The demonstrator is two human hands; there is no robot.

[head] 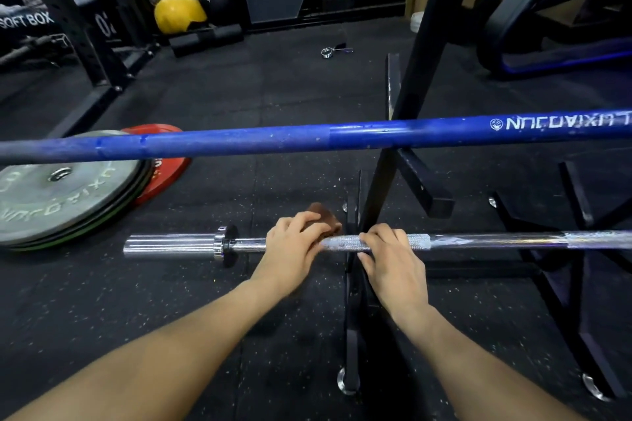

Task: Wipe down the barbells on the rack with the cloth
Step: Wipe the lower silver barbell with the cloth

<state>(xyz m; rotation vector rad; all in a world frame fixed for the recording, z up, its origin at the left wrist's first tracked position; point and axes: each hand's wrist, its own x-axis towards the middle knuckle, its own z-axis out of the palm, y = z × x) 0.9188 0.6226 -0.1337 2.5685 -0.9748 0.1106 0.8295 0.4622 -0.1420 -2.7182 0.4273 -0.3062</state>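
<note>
Head: left hand (290, 244) presses cloth (325, 219) on silver barbell (478, 240); right hand (393, 256) grips it.

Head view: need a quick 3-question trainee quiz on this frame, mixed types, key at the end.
1. True or false: the left hand holds the brown cloth on the silver barbell.
2. Which bar lies higher in the picture? A) blue barbell B) silver barbell
3. Fill in: the right hand grips the bar's ______ section.

Key: 1 true; 2 A; 3 knurled
</note>
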